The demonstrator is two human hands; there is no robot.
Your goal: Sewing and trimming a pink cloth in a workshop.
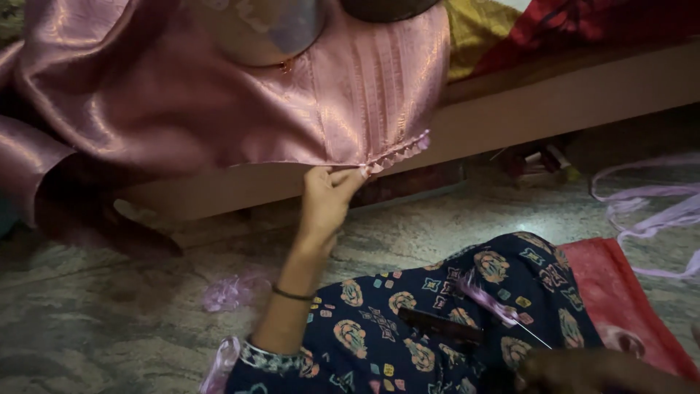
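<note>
Fabric [219,95] of shiny pink satin hangs over the edge of a low wooden ledge [554,102] and falls in loose folds toward the stone floor [109,321]. The cloth is a stitched garment piece: a panel of narrow vertical pleats runs down its right part, and a row of small pink tassels [401,152] trims the lower hem at the right corner. The sheen shows lighter highlights across the folds at left.

The left hand [328,197] reaches up from the lap and pinches the hem of the fabric just left of the tassels, fingers closed on the edge. A thin dark bangle [292,295] circles the wrist.

The right hand [576,371] lies low at the bottom right, dark and blurred; whether the fingers are closed cannot be told. A thin needle [532,335] shows just above it, beside a strand of pink thread [485,299] lying on the dark floral-print clothing [408,321] over the lap. A dark flat object [437,325] rests on the same lap.

A red bag [627,292] lies on the floor at right, with pale lilac ribbon [649,211] beyond it.
</note>
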